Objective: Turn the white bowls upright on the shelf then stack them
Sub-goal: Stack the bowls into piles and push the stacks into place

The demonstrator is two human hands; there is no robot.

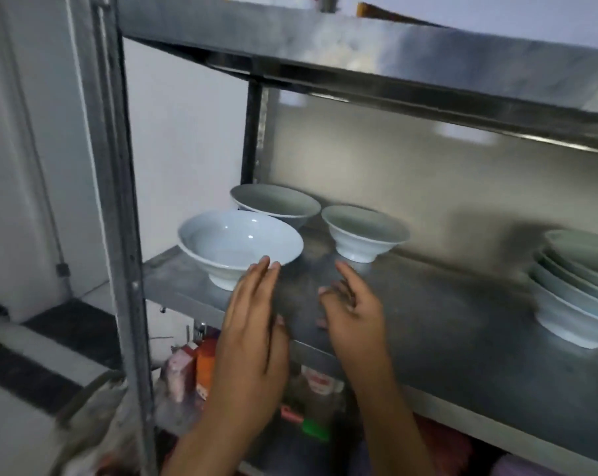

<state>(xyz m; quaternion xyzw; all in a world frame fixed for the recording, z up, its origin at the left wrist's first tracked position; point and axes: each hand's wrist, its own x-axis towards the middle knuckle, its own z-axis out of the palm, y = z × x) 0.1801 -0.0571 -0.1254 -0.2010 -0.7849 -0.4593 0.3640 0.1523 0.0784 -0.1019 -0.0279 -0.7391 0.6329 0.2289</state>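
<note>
Reaching in from the head view, the left hand (252, 324) comes up to the front white bowl (239, 243), straight fingers (261, 269) just at its near rim, released and gripping nothing. The right hand (354, 314) hovers over the bare steel shelf (428, 321), fingers loosely curled, also holding nothing, pointed toward the smaller white bowl (364, 231). All three bowls at the left end stand upright on their feet: the front one at the shelf's edge, the rear white bowl (275, 204) tucked just behind it, the smaller one apart to the right. Off at the far right sits a stack of white dishes (575, 286).

So the turning looks done, and stacking is what's left. Here's the risk: that front bowl sits near the lip of the shelf, and a nudge at the rim rather than a proper grip could tip it off the narrow foot. Glazed ware on steel slides easily. Nesting the smaller bowl under a larger one would leave the stack wobbly. The upper shelf (359, 53) hangs low, so a high lift could knock it.
</note>
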